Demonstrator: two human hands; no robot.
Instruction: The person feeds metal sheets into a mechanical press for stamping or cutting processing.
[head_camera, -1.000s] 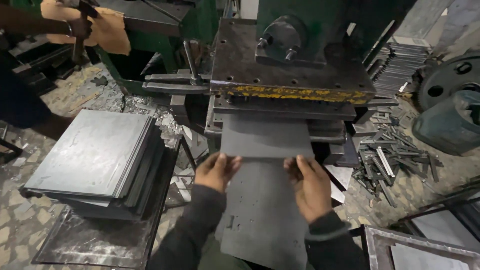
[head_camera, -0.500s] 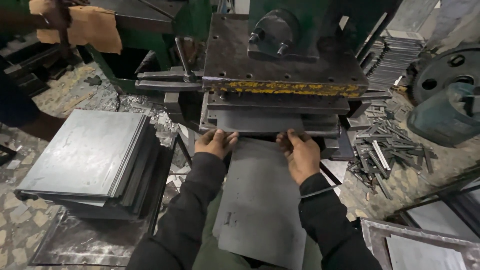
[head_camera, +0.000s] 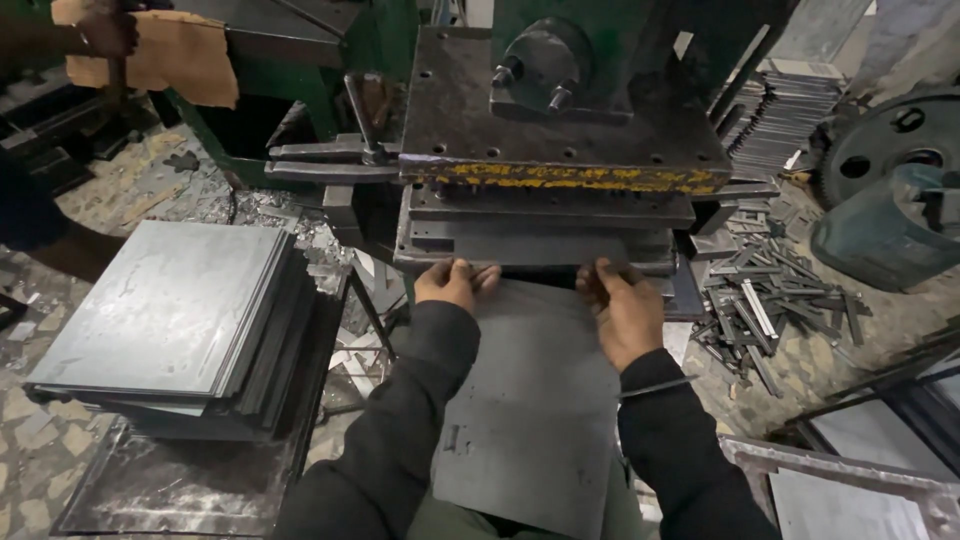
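Since the earlier frames both hands have gone forward with the grey metal sheet (head_camera: 540, 400), so its far edge now sits in the slot of the green press (head_camera: 560, 150) under the yellow-striped plate. The sheet lies flat, long axis running from the person's lap straight toward the machine, near end over the knees. Left hand (head_camera: 452, 285) and right hand (head_camera: 622, 310) rest palm-down on its far corners, fingers pressed flat rather than pinching; a stack of sheets (head_camera: 170, 320) lies at left.
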